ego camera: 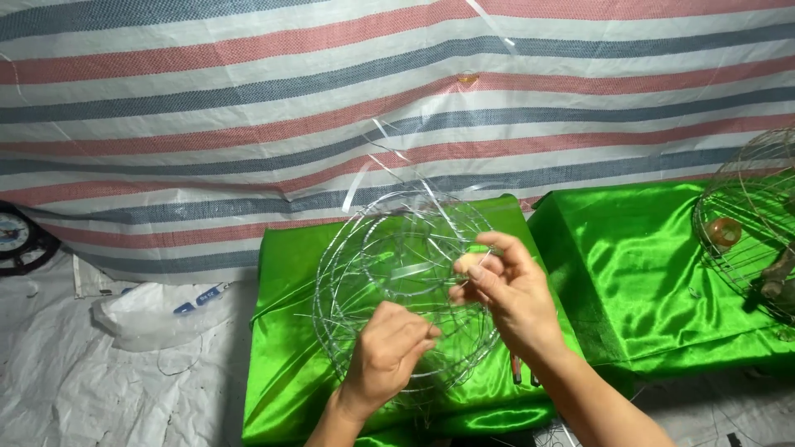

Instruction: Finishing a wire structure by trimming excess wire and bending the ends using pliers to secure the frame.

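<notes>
Person holds a round wire cage frame (406,281), a dome of thin silvery wires, up over the left green satin-covered table (281,331), roughly above its middle and reaching toward the back edge. Left hand (385,352) is closed, fingers curled round wires at the frame's lower front, steadying it. Right hand (505,290) is pinched shut at the frame's right side, thumb and fingertips on a wire crossing; something small and pale sits between the fingers, possibly a bead or a tie, too blurred to tell. Loose clear strips (389,157) stick up from the frame's top toward the striped tarp (207,99) backdrop.

Step in hand, by my read: binding or tightening a joint on the frame's right side, mid-build. The next move calls for a firm left grip while the right fingers work the wire without bending neighbouring strands.

A second wire cage (749,223) stands at the right edge of the right green table (629,273). A plastic bag (157,319) lies on the floor sheet to the left.
</notes>
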